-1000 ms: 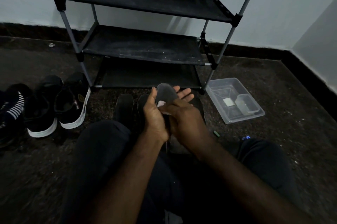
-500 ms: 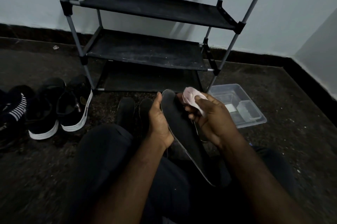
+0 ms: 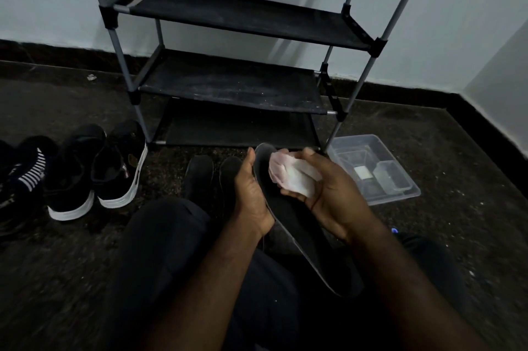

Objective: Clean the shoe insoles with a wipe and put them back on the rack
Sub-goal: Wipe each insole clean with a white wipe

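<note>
Your left hand (image 3: 253, 193) grips the dark insole (image 3: 288, 208) by its edge, toe end tilted up toward the rack (image 3: 228, 85) ahead; your right hand (image 3: 328, 196) pinches the crumpled wipe (image 3: 290, 176) just beside its upper face.

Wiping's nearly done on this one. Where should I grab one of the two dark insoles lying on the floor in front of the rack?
Probably take the nearer dark flat insole by its rounded far tip, coming from above with the left hand. It lies flat beside its twin, with its near end hidden behind that hand, so the far tip is the exposed edge. The right hand holds the white wipe.
</note>
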